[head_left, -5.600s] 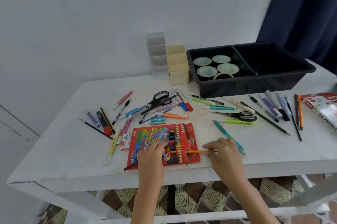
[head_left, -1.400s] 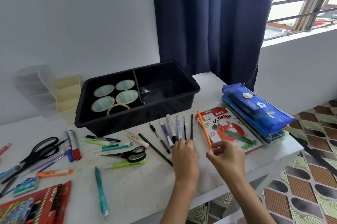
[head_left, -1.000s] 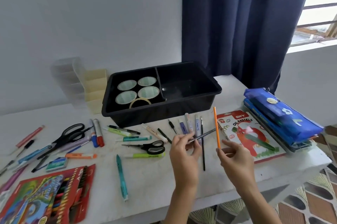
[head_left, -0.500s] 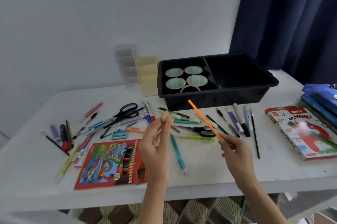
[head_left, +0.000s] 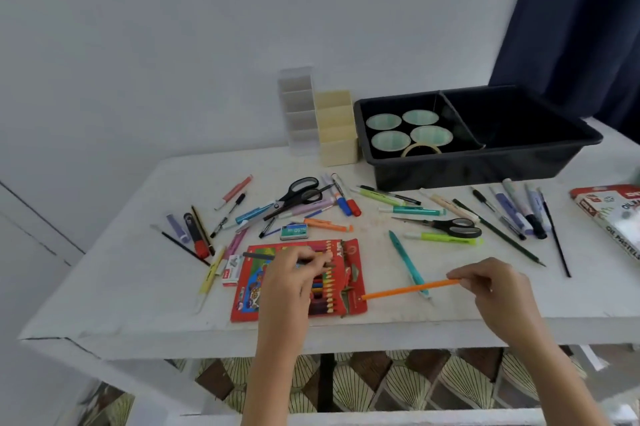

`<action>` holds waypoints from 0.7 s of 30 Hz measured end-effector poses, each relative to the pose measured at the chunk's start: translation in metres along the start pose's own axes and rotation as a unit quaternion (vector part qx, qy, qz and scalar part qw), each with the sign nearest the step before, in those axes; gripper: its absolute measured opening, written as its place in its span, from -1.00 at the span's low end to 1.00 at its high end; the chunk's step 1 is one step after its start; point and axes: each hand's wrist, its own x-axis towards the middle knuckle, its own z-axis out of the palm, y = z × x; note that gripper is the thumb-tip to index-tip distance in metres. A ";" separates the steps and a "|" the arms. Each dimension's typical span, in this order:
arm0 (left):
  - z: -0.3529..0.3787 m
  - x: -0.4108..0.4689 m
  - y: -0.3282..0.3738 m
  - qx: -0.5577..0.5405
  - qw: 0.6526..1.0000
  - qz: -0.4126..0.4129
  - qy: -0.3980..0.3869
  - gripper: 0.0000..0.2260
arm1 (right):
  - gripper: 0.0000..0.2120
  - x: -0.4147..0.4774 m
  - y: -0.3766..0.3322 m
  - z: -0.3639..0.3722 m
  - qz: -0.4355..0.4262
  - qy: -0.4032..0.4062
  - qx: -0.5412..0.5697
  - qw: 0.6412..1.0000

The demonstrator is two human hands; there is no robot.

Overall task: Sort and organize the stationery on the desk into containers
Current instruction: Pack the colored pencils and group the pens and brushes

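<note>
My right hand (head_left: 491, 290) pinches one end of an orange pencil (head_left: 408, 288), which lies nearly level with its tip by the red coloured-pencil pack (head_left: 349, 252). Over the open pack, my left hand (head_left: 294, 273) holds a dark grey pencil (head_left: 258, 255) that sticks out to the left. Pens, markers and two pairs of scissors (head_left: 301, 193) lie scattered over the white desk (head_left: 138, 287). The black two-part bin (head_left: 485, 165) at the back holds several tape rolls in its left compartment.
A clear divided organizer (head_left: 298, 110) and a cream divided organizer (head_left: 336, 127) stand left of the bin. A teal pen (head_left: 405, 259) lies between my hands. An oil-pastel box (head_left: 613, 217) sits at the right edge. The desk's front edge runs just below my hands.
Both hands have come down from mid-air to the red pack. The orange pencil has swung from pointing up to nearly level, and the view has turned left.
</note>
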 end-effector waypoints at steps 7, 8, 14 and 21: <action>0.019 -0.030 -0.030 0.059 0.994 -0.035 -0.090 -0.88 | -0.75 -0.020 -0.029 0.041 -0.017 -0.015 0.014 1.000; 0.020 -0.033 -0.030 0.052 0.993 -0.049 -0.096 -0.88 | -0.76 -0.024 -0.033 0.049 -0.020 -0.018 0.020 0.999; 0.025 -0.036 -0.028 0.037 0.993 -0.078 -0.084 -0.87 | -0.76 -0.033 -0.046 0.080 -0.090 0.013 -0.061 0.994; 0.028 -0.036 -0.030 0.047 0.992 -0.072 -0.095 -0.85 | -0.86 -0.030 -0.071 0.109 -0.074 -0.027 0.002 0.997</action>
